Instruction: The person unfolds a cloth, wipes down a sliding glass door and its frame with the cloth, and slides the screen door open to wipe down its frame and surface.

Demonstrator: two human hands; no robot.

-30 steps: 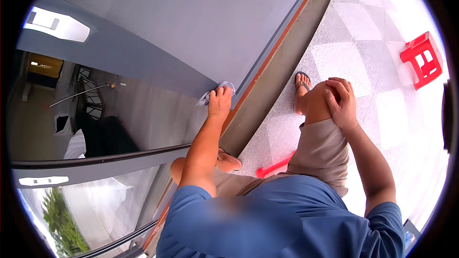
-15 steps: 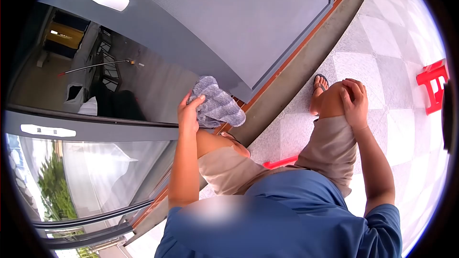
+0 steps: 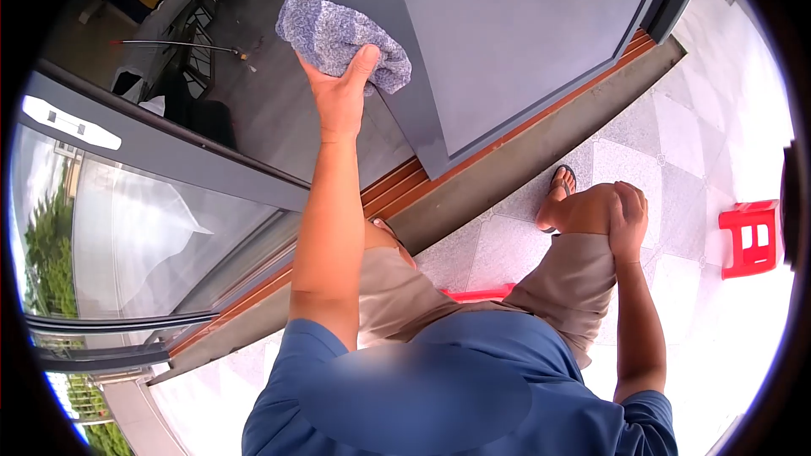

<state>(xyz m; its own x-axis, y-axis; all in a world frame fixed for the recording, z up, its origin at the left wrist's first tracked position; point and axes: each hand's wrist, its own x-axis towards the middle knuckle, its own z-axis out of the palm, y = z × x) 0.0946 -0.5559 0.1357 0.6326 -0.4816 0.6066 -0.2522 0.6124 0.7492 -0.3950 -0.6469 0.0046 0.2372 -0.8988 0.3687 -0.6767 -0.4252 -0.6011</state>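
My left hand [image 3: 340, 95] is raised at the upper middle, its thumb and fingers closed around a fluffy grey-blue cloth [image 3: 338, 38]. The cloth is bunched beside the edge of a grey sliding door panel [image 3: 515, 42]; whether it touches the panel I cannot tell. My right hand [image 3: 628, 218] rests on my bent right knee, fingers curved over it with nothing visible in them.
A glass door with a grey frame and white handle [image 3: 72, 122] stands at the left. Orange-brown rails [image 3: 397, 188] and a concrete sill [image 3: 473, 190] run diagonally. A red plastic stool [image 3: 750, 239] stands on the tiled floor [image 3: 625, 171] at right.
My left hand has lifted the cloth off the door's lower corner and carried it upward in view. The view has turned, and the doorway looks wider. My right hand has stayed on the knee.
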